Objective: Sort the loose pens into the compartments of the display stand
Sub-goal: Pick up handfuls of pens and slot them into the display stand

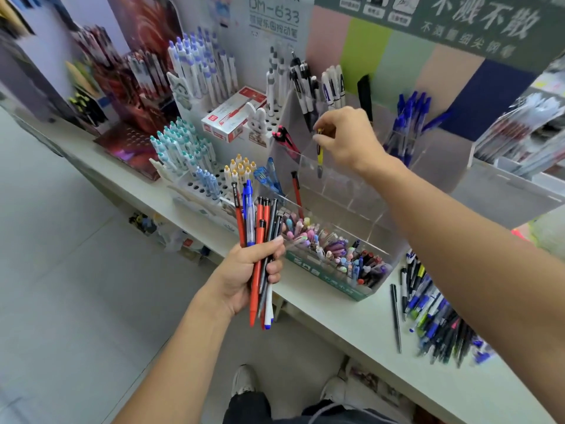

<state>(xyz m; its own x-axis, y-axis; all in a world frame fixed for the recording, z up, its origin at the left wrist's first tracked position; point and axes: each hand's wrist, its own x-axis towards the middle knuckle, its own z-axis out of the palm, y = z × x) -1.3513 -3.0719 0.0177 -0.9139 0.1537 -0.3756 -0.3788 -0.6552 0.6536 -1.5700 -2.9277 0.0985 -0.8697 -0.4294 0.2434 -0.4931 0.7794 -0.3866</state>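
My left hand (pixel 249 275) grips a bundle of pens (pixel 260 228), red, blue and black, held upright in front of the shelf. My right hand (pixel 347 137) pinches the top of a yellow pen (pixel 320 154) and holds it upright inside a compartment of the clear acrylic display stand (pixel 351 191). Other compartments of that stand hold a red pen (pixel 296 191), pink-capped pens (pixel 286 139), blue pens (pixel 270 179) and black-and-white pens (pixel 305 87). A loose pile of pens (pixel 434 313) lies on the shelf at the right.
A green-fronted bin (pixel 336 255) of small pastel pens stands at the shelf's front edge. White racks of capped pens (pixel 186 154) and red-and-white boxes (pixel 232 114) fill the left. A clear cup of blue pens (pixel 409 127) stands at the back right. My shoes (pixel 244 381) show below.
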